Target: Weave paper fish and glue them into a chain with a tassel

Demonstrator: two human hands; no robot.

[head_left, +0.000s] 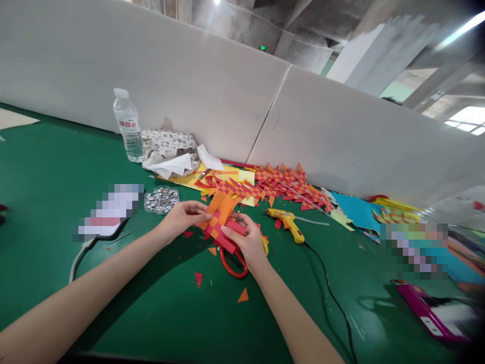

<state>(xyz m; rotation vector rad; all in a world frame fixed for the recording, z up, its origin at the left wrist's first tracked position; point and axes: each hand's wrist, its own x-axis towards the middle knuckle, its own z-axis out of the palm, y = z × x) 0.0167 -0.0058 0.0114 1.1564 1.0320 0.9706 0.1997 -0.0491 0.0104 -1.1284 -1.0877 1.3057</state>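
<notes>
Between my two hands is a woven paper piece (216, 225) of orange and red strips, with a checkered middle and loose strip ends. My left hand (185, 215) pinches its left edge. On the other side my right hand (248, 240) grips the red strips, thumb on top. Scissors (234, 264) with a red handle lie on the table just below the piece, partly covered by it and my right hand. Red and orange paper scraps (243, 295) are scattered around them.
Behind my hands lies a heap of woven paper fish (284, 182). A yellow glue gun (288, 222) with a cord rests to the right. Further left stand a dish of googly eyes (161, 199) and a water bottle (129, 126). A purple power strip (428, 313) sits at lower right.
</notes>
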